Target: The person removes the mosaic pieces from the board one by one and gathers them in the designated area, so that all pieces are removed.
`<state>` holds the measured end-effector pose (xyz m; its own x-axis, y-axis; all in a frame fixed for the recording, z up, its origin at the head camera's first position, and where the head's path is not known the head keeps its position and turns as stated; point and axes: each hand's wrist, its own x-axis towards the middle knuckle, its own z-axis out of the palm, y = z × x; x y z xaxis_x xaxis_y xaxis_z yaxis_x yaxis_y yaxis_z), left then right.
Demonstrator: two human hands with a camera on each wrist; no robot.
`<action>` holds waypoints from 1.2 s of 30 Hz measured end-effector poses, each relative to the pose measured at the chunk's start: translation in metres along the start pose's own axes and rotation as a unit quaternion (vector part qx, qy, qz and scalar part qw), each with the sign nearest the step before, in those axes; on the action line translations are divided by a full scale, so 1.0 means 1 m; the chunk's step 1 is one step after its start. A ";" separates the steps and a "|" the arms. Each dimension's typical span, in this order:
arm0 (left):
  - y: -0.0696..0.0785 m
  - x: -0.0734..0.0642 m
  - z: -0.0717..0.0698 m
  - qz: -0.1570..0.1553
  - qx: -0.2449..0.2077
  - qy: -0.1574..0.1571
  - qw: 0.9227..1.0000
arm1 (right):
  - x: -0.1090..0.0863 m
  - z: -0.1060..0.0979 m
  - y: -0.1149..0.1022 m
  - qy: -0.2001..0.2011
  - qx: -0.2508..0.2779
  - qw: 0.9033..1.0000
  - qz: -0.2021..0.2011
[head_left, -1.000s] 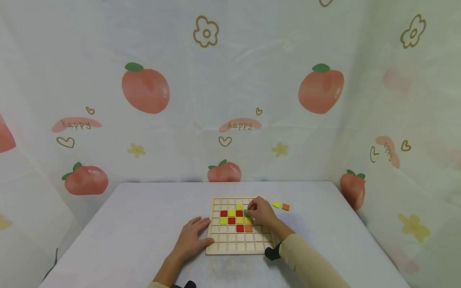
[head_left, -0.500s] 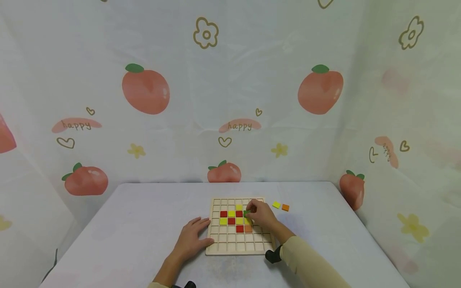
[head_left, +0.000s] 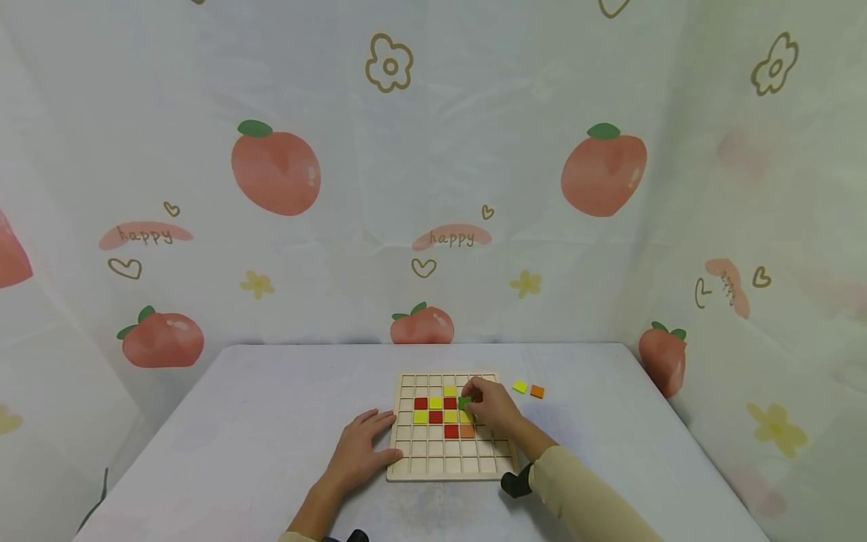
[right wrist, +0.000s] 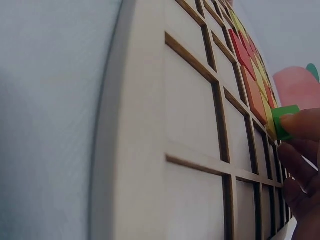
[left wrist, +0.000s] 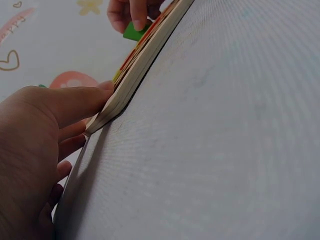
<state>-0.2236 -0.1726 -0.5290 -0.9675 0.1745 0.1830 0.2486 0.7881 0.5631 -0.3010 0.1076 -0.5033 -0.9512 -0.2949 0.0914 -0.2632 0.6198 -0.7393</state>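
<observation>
A light wooden grid board (head_left: pixel 443 476) lies on the table, with red, yellow and orange square tiles in some cells. My right hand (head_left: pixel 496 406) pinches a green square tile (head_left: pixel 463 403) between thumb and fingers, over the board's right-middle part. In the right wrist view that green tile (right wrist: pixel 285 111) stands tilted above the board, near a yellow tile and an orange tile (right wrist: pixel 254 94). My left hand (head_left: pixel 359 452) rests at the board's left edge, fingers spread and fairly straight. In the left wrist view its thumb (left wrist: pixel 82 102) touches the rim.
A loose yellow tile (head_left: pixel 520 386) and an orange tile (head_left: pixel 537 391) lie on the white-covered table (head_left: pixel 271 406), right of the board's far corner. Behind the table hangs a white curtain (head_left: pixel 433 165) printed with fruit and flowers.
The green tile shows more clearly now as my right fingers shift slightly around it. My left hand and the board stay in place.
</observation>
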 end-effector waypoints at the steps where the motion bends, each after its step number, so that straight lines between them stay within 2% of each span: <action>1: 0.000 0.000 0.000 0.000 0.001 0.000 1.000 | 0.000 0.000 0.000 0.000 0.001 1.000 0.003; 8: 0.000 0.000 0.001 0.000 0.004 0.002 1.000 | -0.002 -0.002 0.000 0.004 0.011 1.000 0.011; 19: -0.001 -0.002 0.002 -0.002 0.005 0.004 1.000 | -0.005 -0.010 0.003 0.024 0.009 1.000 -0.011; 27: 0.001 -0.001 0.001 0.002 0.001 0.005 1.000 | -0.001 -0.020 0.012 0.049 -0.014 0.999 -0.003; 36: 0.001 -0.001 0.001 0.000 -0.002 0.004 1.000 | -0.003 -0.031 0.020 0.069 -0.011 0.997 0.023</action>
<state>-0.2227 -0.1712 -0.5288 -0.9669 0.1698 0.1905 0.2496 0.7853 0.5666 -0.3087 0.1431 -0.4973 -0.9748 -0.1649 0.1501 -0.2217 0.6465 -0.7299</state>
